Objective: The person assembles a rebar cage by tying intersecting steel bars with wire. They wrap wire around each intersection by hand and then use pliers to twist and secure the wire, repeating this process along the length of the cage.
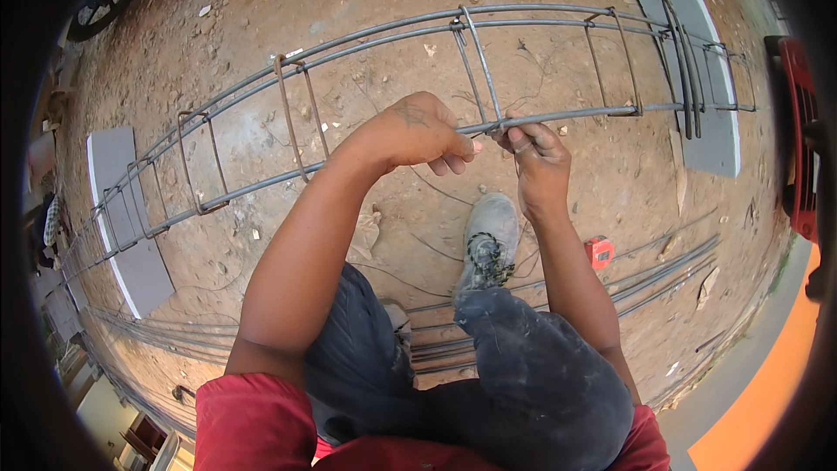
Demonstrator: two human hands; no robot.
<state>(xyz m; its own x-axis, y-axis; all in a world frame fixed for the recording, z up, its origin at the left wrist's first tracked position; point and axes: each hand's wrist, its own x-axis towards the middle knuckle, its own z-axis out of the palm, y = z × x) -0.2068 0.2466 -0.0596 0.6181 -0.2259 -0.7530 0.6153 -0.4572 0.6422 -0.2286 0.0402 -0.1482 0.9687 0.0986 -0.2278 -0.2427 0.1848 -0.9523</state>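
Observation:
A long cage of steel rebar (558, 113) runs across in front of me, with square stirrups (485, 70) spaced along its bars. At the near bar, by the foot of the middle stirrup, both hands come close together. My left hand (423, 135) has its fingers curled in, and a short dark strand like tie wire (475, 134) shows between its fingertips and the joint. From below, my right hand (542, 161) pinches at the bar right beside that joint. The fingertips hide part of the joint.
Grey blocks with white edges (144, 235) lie under the cage at left and right (711, 139). Several hooked dark rods (689, 78) hang over its right end. A red tape measure (600, 251) and loose bars (671, 270) lie near my shoe (488, 235).

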